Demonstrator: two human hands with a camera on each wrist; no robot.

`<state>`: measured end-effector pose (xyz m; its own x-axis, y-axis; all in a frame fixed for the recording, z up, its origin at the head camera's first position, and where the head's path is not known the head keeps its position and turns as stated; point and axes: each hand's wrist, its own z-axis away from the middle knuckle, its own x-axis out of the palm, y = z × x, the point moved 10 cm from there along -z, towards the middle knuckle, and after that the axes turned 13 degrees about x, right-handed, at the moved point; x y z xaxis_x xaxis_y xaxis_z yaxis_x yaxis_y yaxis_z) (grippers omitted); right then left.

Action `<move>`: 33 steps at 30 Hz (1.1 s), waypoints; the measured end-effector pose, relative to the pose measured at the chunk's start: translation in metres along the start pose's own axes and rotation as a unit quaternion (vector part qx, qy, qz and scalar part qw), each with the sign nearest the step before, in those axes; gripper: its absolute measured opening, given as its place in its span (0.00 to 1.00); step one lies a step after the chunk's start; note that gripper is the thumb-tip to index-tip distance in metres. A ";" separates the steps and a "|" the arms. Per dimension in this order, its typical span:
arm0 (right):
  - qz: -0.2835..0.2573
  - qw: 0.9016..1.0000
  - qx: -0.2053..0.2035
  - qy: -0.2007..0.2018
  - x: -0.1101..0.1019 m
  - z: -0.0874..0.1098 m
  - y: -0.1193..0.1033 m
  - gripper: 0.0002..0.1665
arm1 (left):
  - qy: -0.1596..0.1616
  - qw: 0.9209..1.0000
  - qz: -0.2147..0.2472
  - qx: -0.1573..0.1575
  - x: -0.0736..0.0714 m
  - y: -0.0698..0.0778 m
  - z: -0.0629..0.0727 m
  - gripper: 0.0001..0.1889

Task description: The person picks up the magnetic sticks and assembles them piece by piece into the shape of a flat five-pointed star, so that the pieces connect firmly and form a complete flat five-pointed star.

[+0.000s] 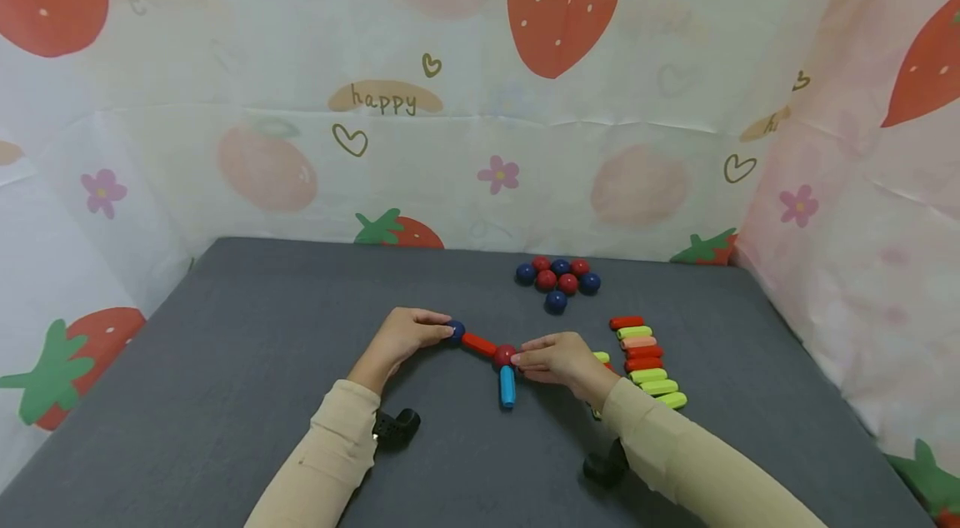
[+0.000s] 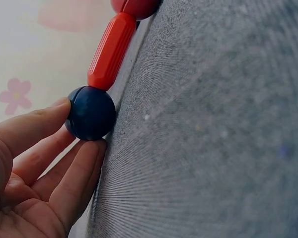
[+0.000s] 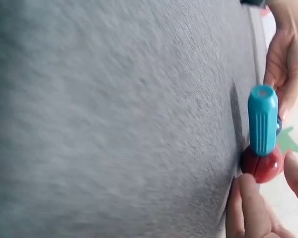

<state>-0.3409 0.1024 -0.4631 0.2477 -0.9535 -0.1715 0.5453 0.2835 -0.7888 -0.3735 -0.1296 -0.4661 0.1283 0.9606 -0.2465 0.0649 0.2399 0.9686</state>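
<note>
My left hand (image 1: pixel 401 336) pinches a dark blue ball (image 2: pixel 93 114) between thumb and fingers. A red rod (image 2: pixel 112 49) joins this ball to a red ball (image 1: pixel 504 356). At the red ball is my right hand (image 1: pixel 562 359), with fingertips and thumb on either side of it. A light blue rod (image 3: pixel 262 121) sticks out of the red ball, toward the near side of the table in the head view. The joined pieces lie low at the grey tabletop. Part of the red ball is hidden behind the right fingers.
Loose red and dark blue balls (image 1: pixel 567 284) are grouped at the back, right of centre. A column of red, yellow-green and orange rods (image 1: pixel 643 351) lies right of the right hand. More rods (image 1: pixel 602 357) are partly hidden behind that hand. Printed cloth (image 1: pixel 465 136) walls the grey table.
</note>
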 end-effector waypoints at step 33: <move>0.041 0.999 -0.005 0.028 -0.005 -0.003 -0.002 0.16 | -0.045 0.999 -0.007 0.012 0.003 0.016 -0.050 0.22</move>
<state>-0.3455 0.1063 -0.4620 0.2454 -0.9313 -0.2692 0.5170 0.3606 -0.7764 -0.4219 -0.1158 -0.4502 0.2157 0.9406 -0.2623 0.0911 0.2481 0.9644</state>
